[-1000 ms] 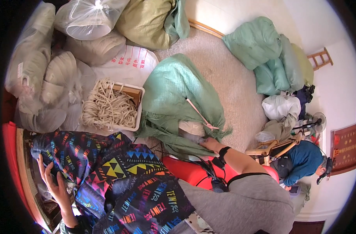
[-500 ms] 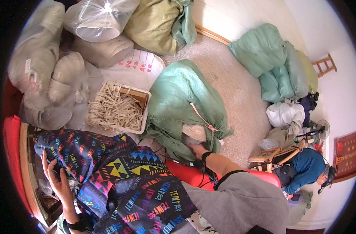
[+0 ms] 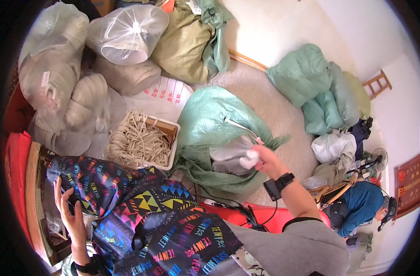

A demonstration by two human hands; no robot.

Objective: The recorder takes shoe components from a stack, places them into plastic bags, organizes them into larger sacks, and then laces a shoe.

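My right hand [image 3: 266, 162] is closed on a small whitish bunched piece [image 3: 250, 159], blurred, which looks like plastic. It is over the mouth of a green woven sack [image 3: 210, 108] standing in front of me. Greyish see-through plastic [image 3: 228, 154] shows inside the sack's mouth; whether it joins the piece in my fingers, I cannot tell. A pale tie [image 3: 240, 129] lies across the sack's side. My left hand [image 3: 71, 214] holds nothing, its fingers apart, by the edge of the dark, brightly patterned apron [image 3: 127, 202] over my lap.
Left of the sack, a white bin [image 3: 174, 147] holds coiled beige cords [image 3: 139, 140]. Clear bags of beige pieces [image 3: 53, 87] pile up at the left. More green sacks [image 3: 302, 73] lean at the far right. A person [image 3: 361, 204] in blue bends over there. Black cables [image 3: 246, 214] cross something red.
My right hand has come up and right out of the sack's mouth, now with the whitish piece in it. The mouth gapes wider and shows more plastic. My left hand stays by the apron.
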